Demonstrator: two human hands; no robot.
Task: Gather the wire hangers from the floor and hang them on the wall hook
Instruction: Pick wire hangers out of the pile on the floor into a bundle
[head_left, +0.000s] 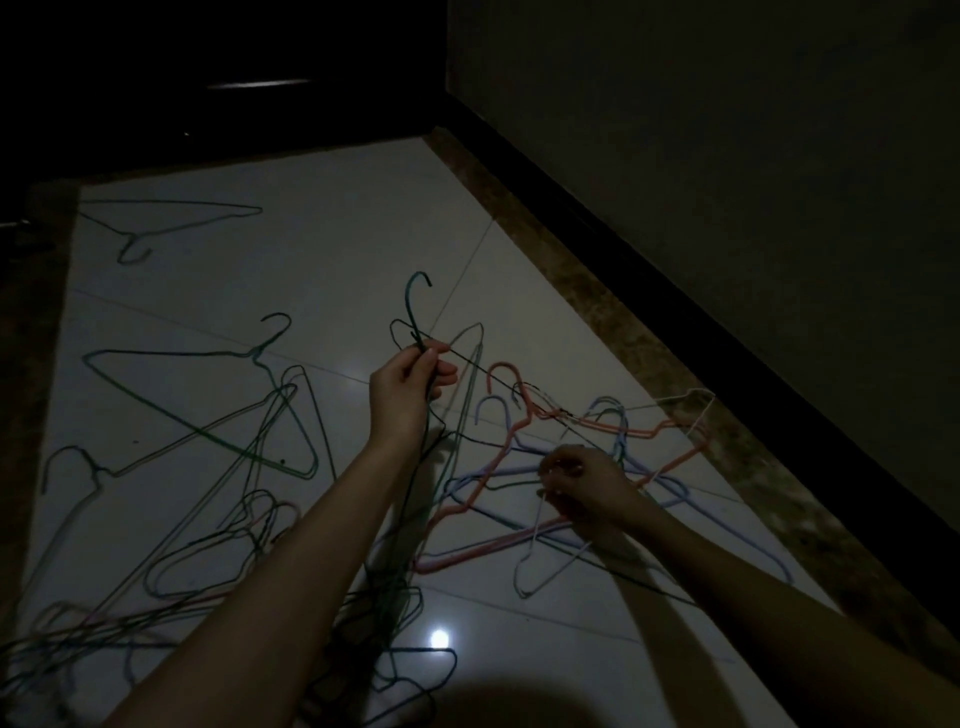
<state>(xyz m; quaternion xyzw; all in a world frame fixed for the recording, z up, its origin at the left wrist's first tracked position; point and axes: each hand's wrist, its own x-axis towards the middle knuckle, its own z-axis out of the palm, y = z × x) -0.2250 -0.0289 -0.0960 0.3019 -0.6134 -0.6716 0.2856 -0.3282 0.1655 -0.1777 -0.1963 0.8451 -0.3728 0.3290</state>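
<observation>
Many wire hangers (208, 410) scattered, tangled across white tiled floor (332, 244). Left hand (410, 382) raised, fingers curled round neck of dark green hanger (417, 306), hook pointing up. Right hand (582, 483) low over pile near dark baseboard (675, 306), fingers pinching white hanger (535, 566) among pink hanger (498, 462) and lavender ones. Room dim; wall hook not visible.

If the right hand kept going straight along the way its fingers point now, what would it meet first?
The right hand points up-left over the tangle. First in line looks like the pink hanger crossed with the lavender hanger; beyond lie the wires held by the left hand. Depth is unclear in this dim view.
</observation>
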